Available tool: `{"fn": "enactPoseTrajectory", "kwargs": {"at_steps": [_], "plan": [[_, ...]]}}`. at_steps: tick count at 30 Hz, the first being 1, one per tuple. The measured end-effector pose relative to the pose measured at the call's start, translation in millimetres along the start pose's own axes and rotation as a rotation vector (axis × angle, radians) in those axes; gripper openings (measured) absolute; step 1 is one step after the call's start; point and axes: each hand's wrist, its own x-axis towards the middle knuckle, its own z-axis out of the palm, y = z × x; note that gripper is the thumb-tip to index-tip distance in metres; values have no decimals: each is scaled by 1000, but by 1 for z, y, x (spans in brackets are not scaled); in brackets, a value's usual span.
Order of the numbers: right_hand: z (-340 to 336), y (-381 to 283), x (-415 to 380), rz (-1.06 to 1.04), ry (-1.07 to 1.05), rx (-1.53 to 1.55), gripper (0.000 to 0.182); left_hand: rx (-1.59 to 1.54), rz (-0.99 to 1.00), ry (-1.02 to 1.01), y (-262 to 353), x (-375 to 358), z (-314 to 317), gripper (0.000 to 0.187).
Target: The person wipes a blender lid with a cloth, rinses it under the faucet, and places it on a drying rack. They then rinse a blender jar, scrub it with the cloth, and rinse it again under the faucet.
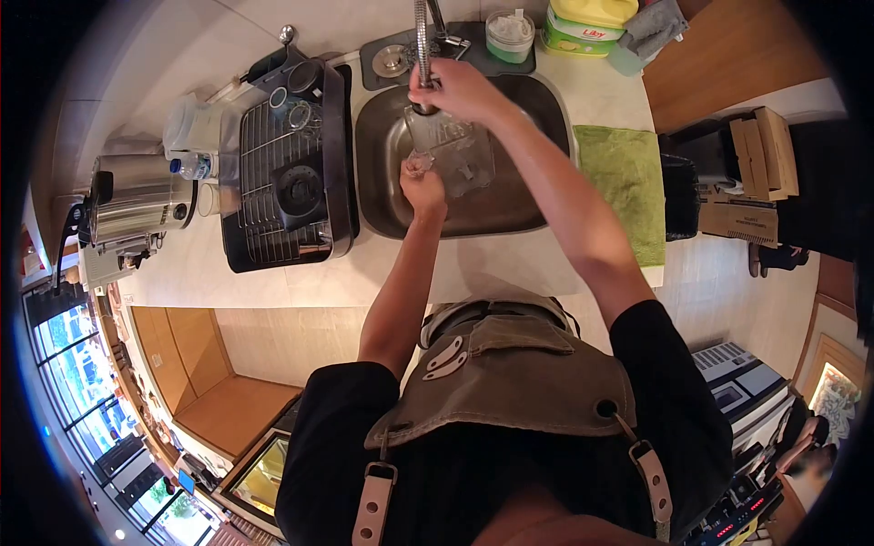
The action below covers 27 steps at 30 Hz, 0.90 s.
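Observation:
My right hand (455,89) is wrapped round the spray head of the tap (421,41), whose coiled metal hose rises above it. Below the spray head, water appears to run into the steel sink (382,205). My left hand (421,185) is low in the sink, fingers closed on the near-left edge of a clear, roughly rectangular container (469,168). The container is see-through, and its exact shape is hard to make out against the steel.
Left of the sink stands a black dish rack (273,218) with dark parts and cups. Right of it lies a green towel (622,182). Behind are a lidded tub (510,38) and a yellow-green Liby container (587,27). A steel urn (141,200) stands far left.

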Motion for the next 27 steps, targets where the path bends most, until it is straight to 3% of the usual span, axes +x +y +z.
{"fn": "enactPoseTrajectory", "kwargs": {"at_steps": [2,3,6,7,10,11,14,15,19,22,26,27], "plan": [[-28,-2,2,91,-231,-16,16,34,77,-24,-9,9,-4,21],[-29,12,5,144,-215,-105,17,48,112,-40,-13,14,-6,22],[3,15,-1,63,101,-191,21,66,226,-92,-9,14,-10,23],[5,14,-1,-8,89,-18,22,66,271,-108,-5,16,-9,23],[-26,13,3,63,-295,133,22,11,201,-116,11,18,-11,20],[-29,36,9,15,-270,12,20,26,185,-117,20,15,-10,20],[-17,13,0,102,-91,-164,14,90,192,-123,49,0,-5,18],[-10,12,0,79,-124,36,14,129,233,-124,46,2,-6,17],[-42,27,9,13,-384,12,17,135,171,-128,23,19,-14,16],[-20,31,3,42,-128,43,26,34,277,-164,9,25,-16,16],[-34,58,-27,40,-73,328,38,119,198,-118,22,17,-20,18],[-42,76,-23,74,-19,17,37,117,175,-112,26,14,-22,18]]}}
